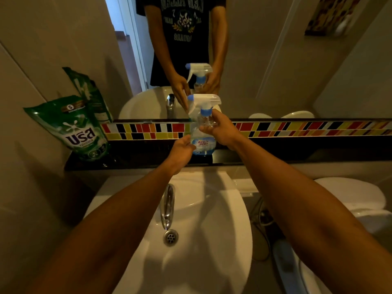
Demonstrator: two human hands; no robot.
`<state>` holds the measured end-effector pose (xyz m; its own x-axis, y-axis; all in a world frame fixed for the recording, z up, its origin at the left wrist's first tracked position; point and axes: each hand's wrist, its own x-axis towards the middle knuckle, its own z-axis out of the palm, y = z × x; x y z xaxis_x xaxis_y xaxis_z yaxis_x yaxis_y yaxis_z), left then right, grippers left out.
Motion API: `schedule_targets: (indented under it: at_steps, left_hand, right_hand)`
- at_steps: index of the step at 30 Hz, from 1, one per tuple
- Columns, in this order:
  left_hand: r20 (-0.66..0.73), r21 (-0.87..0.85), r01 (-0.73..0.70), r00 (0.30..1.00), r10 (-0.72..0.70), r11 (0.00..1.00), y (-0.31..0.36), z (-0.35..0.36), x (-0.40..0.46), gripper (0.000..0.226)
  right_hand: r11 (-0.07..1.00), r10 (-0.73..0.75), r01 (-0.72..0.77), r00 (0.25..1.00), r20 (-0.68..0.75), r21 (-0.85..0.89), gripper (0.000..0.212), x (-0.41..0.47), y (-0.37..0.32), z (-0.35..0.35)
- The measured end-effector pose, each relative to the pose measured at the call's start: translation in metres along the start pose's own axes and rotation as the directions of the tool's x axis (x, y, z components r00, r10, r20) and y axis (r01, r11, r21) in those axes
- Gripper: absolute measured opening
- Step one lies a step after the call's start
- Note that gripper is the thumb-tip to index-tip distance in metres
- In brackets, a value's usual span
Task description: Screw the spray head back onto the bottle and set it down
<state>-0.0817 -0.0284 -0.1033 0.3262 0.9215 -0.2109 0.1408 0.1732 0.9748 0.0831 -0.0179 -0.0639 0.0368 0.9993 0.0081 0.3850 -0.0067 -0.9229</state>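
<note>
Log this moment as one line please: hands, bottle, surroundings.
right hand grips spray bottle neck | left hand touches its lower body | bottle over dark ledge | green pouch at left

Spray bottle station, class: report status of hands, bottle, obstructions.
Right hand grips clear blue-capped plastic spray bottle at neck. Left hand touches its base. Bottle upright on dark ledge. Nothing blocking.

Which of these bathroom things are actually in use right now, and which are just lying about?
In use:
spray bottle, gripped at the neck by the right hand
left hand, at the bottle's lower part

Lying about:
green detergent pouch on the dark ledge
tap
sink
toilet
mirror
</note>
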Motion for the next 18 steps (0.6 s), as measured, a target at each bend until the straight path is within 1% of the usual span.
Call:
schedule_targets:
  at_steps: [3,7,10,14,18]
  left_hand:
    - [-0.020,-0.024,0.006,1.000,-0.006,1.000,-0.002,0.009,0.008,0.045]
    - [-0.061,-0.053,0.011,0.998,-0.014,0.999,-0.004,0.017,0.018,0.044]
    - [-0.073,-0.066,0.007,0.997,-0.012,0.998,-0.007,0.019,0.022,0.043]
    - [-0.083,-0.075,-0.008,0.997,0.001,0.997,-0.013,0.020,0.025,0.044]
    - [-0.077,-0.075,-0.009,0.997,0.003,0.997,-0.013,0.020,0.026,0.043]
  right_hand:
    - [1.000,0.000,-0.001,1.000,0.014,0.016,0.054,0.006,0.009,-0.006]
    - [0.999,0.030,-0.031,0.999,0.018,0.031,0.051,0.014,0.017,-0.015]
    - [0.999,0.041,-0.041,0.999,0.000,0.034,0.052,0.016,0.018,-0.017]
    - [0.994,0.089,-0.086,0.995,-0.043,0.065,0.047,0.014,0.022,-0.012]
    - [0.992,0.100,-0.092,0.991,-0.088,0.089,0.046,0.010,0.025,-0.004]
